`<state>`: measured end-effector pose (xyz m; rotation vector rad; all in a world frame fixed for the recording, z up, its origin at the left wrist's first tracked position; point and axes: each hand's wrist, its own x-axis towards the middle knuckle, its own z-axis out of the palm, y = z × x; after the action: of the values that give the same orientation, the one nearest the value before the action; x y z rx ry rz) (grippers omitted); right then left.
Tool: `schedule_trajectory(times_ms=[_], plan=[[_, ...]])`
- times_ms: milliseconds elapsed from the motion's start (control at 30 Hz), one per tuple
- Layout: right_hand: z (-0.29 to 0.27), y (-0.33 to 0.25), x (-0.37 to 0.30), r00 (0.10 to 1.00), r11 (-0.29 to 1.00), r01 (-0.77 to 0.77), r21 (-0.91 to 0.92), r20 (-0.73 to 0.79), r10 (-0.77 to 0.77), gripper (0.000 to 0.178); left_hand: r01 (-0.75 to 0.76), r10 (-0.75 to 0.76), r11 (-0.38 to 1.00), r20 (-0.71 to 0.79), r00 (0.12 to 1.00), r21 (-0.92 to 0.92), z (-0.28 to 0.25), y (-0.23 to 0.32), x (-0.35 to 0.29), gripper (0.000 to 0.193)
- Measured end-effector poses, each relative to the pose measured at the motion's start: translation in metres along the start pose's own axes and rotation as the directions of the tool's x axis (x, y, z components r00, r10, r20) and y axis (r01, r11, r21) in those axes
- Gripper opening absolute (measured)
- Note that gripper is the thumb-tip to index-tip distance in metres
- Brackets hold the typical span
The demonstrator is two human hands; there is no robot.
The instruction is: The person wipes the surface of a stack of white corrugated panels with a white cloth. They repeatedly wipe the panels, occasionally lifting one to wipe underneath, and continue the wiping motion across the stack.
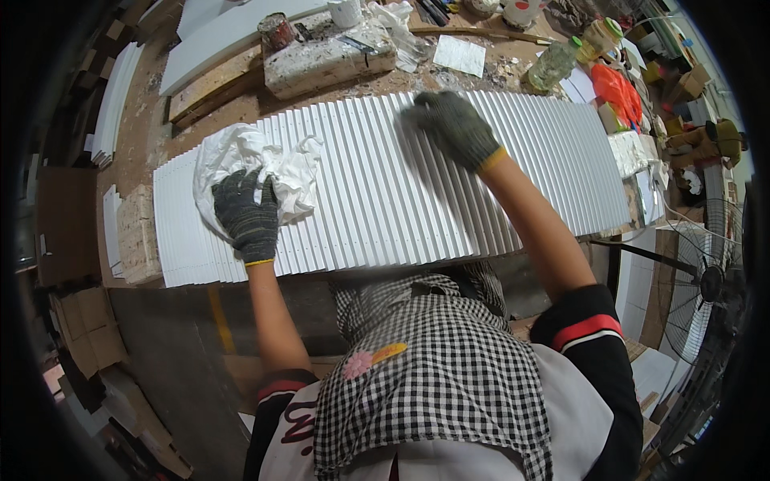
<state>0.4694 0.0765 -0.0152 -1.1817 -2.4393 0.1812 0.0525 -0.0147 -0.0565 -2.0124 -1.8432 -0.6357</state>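
A long row of narrow white slats (361, 176), set side by side, spans the workbench in front of me. Near its left end, my left hand (247, 210), in a dark grey knit glove, grips a crumpled white cloth (298, 172) against the slats. Part of the cloth pokes up between the fingers. My right hand (453, 128), gloved the same way, is over the far edge of the row, right of the middle. Its fingers look bent but are smeared by motion, and anything under them is hidden.
Behind the slats stands a paint-stained block (329, 64) bearing a rusty can (276, 30) and a white cup (345, 13). Far right are a glass jar (553, 64) and a red plastic bag (618, 92). A black fan (710, 282) stands right of the bench.
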Motion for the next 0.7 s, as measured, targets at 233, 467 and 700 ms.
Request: schedule_trajectory(times_ms=[233, 467, 700], plan=[[0.034, 0.039, 0.072, 0.998, 0.998, -0.047, -0.03, -0.053, 0.046, 0.027, 0.006, -0.006, 1.0, -0.004, 1.0, 0.015, -0.005, 0.004, 0.0, 0.027], [-0.037, -0.079, -0.092, 0.984, 1.0, 0.006, 0.015, 0.176, -0.008, 0.037, 0.007, -0.006, 1.0, 0.015, 1.0, -0.019, -0.005, 0.001, 0.002, 0.031], [-0.085, -0.139, -0.157, 0.851, 0.981, -0.14, 0.132, 0.522, 0.052, 0.051, 0.028, -0.025, 0.999, 0.074, 0.997, -0.031, -0.011, 0.007, 0.006, 0.032]])
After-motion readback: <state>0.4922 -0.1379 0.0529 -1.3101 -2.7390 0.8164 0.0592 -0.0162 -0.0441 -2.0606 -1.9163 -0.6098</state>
